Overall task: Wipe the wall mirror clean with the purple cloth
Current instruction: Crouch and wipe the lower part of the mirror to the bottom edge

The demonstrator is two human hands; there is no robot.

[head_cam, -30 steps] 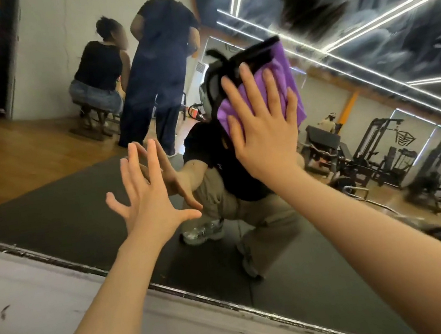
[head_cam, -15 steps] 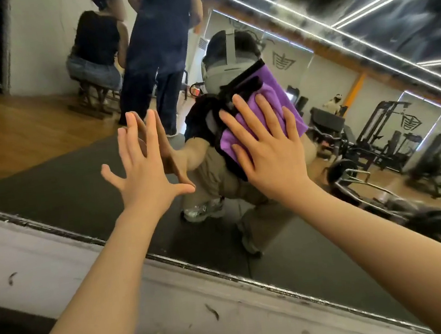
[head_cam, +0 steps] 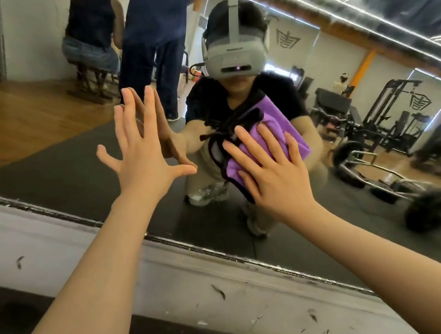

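Note:
The wall mirror (head_cam: 48, 176) fills most of the view, its lower edge running down to the right. My right hand (head_cam: 272, 171) presses the purple cloth (head_cam: 278, 129), which has a dark trim, flat against the glass with straight spread fingers. My left hand (head_cam: 142, 151) is spread wide with its fingertips and thumb touching the mirror to the left of the cloth. The glass reflects me crouching with a grey headset on.
Below the mirror runs a scuffed white wall strip (head_cam: 200, 285) above a dark floor. The reflection shows two people behind me, a wooden floor, a black mat, a barbell and gym machines.
My right hand has slid the purple cloth down the mirror. My left hand has stayed braced on the glass. The view has tilted, bringing my reflected headset into sight.

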